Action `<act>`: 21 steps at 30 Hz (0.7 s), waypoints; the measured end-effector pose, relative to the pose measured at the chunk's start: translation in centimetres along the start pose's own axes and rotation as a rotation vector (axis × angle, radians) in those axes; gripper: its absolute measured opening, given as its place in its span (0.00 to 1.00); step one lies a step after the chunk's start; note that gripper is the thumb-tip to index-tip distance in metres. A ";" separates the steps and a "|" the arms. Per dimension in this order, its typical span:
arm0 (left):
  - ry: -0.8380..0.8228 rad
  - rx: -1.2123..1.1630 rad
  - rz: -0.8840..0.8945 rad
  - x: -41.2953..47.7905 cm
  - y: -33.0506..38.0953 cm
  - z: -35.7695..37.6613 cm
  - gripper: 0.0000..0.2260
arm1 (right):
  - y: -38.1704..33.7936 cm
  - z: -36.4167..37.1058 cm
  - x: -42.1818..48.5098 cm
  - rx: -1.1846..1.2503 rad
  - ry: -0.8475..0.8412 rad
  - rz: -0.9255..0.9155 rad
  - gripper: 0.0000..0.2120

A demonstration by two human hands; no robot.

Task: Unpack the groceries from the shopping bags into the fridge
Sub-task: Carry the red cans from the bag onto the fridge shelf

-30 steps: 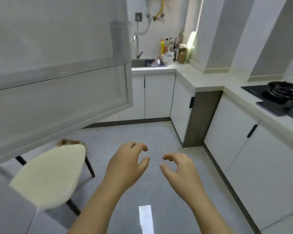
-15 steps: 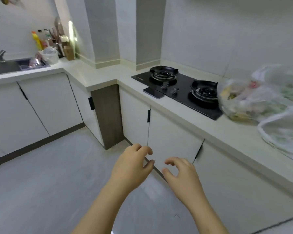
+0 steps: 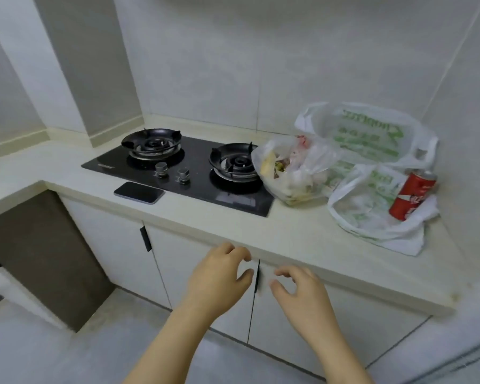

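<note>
Left hand (image 3: 219, 275), right hand (image 3: 302, 289) low before desk (image 3: 288, 234) edge, in front of stove (image 3: 178, 173), fingers loosely curled, holding nothing. Shopping bags (image 3: 372, 134) on desk right of stove (nearest one against its right edge). Red can (image 3: 412, 199) tilted on bag farthest right of stove. Phone (image 3: 139, 192) at stove's front-left.

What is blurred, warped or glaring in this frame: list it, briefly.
Head view: soft, even light, faint shadows; the wide lens bows the counter edge and the wall tile lines; the black hob carries a pale glare patch near its front right corner; green print on the shopping bags is too soft to read; the bottom right corner is smeared.
</note>
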State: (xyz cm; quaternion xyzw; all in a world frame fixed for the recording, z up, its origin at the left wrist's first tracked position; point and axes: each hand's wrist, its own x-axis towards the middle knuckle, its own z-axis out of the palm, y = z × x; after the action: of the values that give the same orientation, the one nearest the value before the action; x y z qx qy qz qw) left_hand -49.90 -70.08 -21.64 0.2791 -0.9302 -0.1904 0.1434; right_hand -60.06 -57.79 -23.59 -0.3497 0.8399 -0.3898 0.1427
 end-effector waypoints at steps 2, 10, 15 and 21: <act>-0.014 -0.013 0.040 3.1 -0.3 0.1 0.13 | 0.1 -0.4 2.3 -0.020 0.047 0.030 0.05; -0.128 -0.054 0.240 12.6 1.3 2.7 0.13 | 2.2 -2.5 7.9 0.002 0.257 0.174 0.06; -0.192 -0.083 0.321 16.2 4.2 5.3 0.13 | 4.8 -5.1 10.2 0.008 0.323 0.255 0.05; -0.199 -0.106 0.350 21.6 9.2 8.6 0.13 | 8.7 -10.5 14.0 0.032 0.352 0.251 0.08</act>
State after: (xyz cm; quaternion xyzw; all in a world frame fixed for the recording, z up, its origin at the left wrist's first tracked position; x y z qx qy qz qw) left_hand -74.68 -72.99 -21.76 0.0849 -0.9628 -0.2378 0.0965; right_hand -79.56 -57.80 -22.80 -0.1665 0.8825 -0.4374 0.0465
